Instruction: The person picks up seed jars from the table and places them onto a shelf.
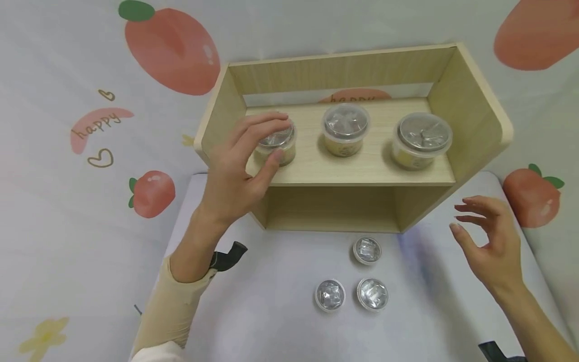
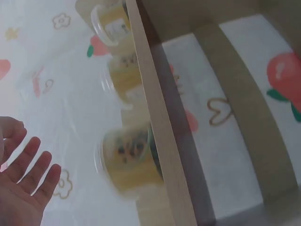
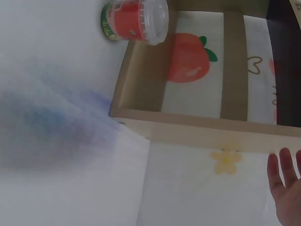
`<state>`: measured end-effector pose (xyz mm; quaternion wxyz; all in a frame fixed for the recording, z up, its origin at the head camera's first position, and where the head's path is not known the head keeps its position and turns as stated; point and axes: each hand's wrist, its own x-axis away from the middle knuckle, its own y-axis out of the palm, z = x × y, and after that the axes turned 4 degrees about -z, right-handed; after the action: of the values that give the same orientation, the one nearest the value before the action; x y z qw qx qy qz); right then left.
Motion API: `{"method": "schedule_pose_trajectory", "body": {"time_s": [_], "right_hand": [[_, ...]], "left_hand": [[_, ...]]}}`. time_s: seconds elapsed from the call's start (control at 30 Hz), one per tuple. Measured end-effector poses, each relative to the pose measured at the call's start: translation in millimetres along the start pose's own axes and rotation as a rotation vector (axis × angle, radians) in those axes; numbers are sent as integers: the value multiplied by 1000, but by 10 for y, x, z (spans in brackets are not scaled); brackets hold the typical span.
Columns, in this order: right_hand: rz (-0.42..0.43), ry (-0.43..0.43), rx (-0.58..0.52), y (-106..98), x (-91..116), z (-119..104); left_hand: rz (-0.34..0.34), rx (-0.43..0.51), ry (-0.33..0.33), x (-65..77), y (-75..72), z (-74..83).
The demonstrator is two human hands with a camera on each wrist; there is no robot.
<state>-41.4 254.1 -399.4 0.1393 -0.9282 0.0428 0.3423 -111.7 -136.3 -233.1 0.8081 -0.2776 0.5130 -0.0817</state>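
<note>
My left hand (image 1: 237, 166) is at the left end of the upper shelf, its fingers and thumb spread about a small lidded tub (image 1: 288, 151). In the left wrist view, a gap shows between the relaxed fingers and the nearest yellow tub (image 2: 129, 157), which looks blurred. A middle tub (image 1: 346, 129) and a right tub (image 1: 421, 140) stand upright along the same shelf, with clear lids and silvery tops. To the right of the wooden shelf unit (image 1: 481, 95), my right hand (image 1: 495, 246) hovers with loosely bent fingers, holding nothing.
On the white table (image 1: 262, 301) in front of the unit stand three more tubs: one near the shelf (image 1: 367, 250), one at front left (image 1: 330, 295), one at front right (image 1: 372, 294). The right wrist view shows a red-labelled tub (image 3: 129, 20) beside the lower compartment.
</note>
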Motion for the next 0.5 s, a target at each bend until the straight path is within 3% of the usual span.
{"method": "schedule_pose_trajectory", "body": {"time_s": [0.27,0.5], "right_hand": [[-105,54,25,28,232,-58],[-171,72,52,149,450,-44]], "left_hand": [[101,-133,-3,57,-237,-55],[184,-160,-87,53,-389,-14]]}}
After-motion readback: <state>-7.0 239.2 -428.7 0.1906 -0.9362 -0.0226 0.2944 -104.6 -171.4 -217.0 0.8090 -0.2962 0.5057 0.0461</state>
